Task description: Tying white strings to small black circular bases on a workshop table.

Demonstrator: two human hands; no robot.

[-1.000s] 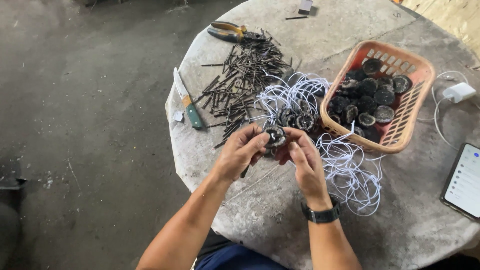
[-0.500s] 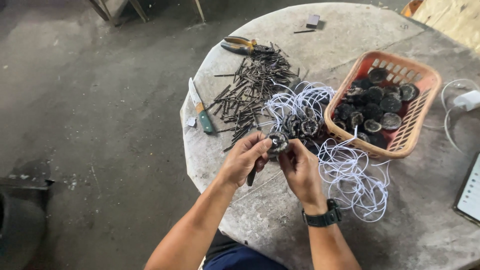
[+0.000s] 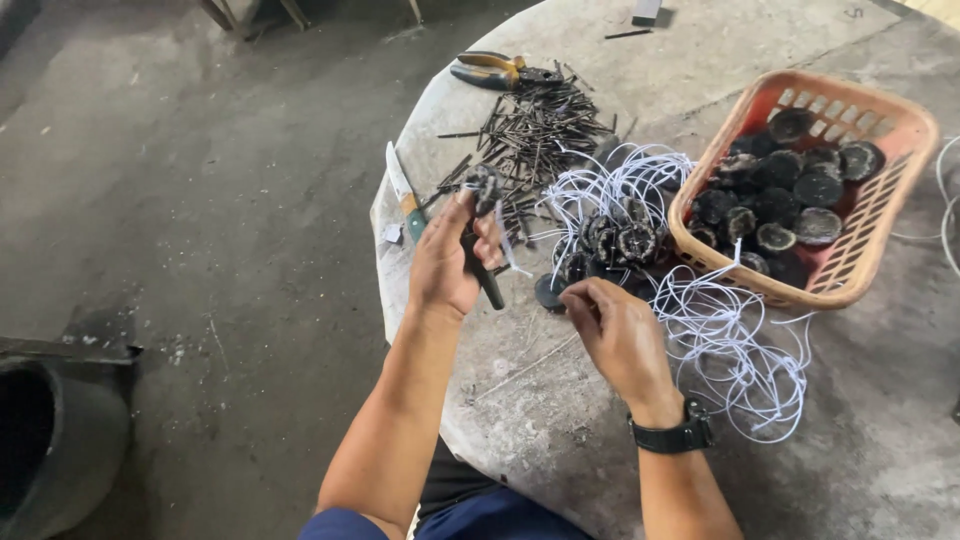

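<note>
My left hand (image 3: 448, 262) is raised over the left edge of the round stone table (image 3: 560, 420). It grips a small dark round part (image 3: 487, 186) at its fingertips, with a black rod (image 3: 480, 275) running down through the palm and a short white wire hanging beside it. My right hand (image 3: 618, 335), a black watch on its wrist, is lower and to the right. Its fingertips reach a dark round disc (image 3: 550, 291) lying on the table beside a cluster of similar wired parts (image 3: 620, 240).
An orange basket (image 3: 880, 235) of dark round parts stands at the right. White wire loops (image 3: 740, 350) lie in front of it. A heap of dark nails (image 3: 535, 135), yellow-handled pliers (image 3: 495, 70) and a green-handled knife (image 3: 405, 195) lie at the back left. A dark bin (image 3: 50, 450) stands on the floor.
My hands have come apart: the left one lifted up and to the left with the round part and rod, the right one dropped toward the disc on the table. The camera moved closer.
</note>
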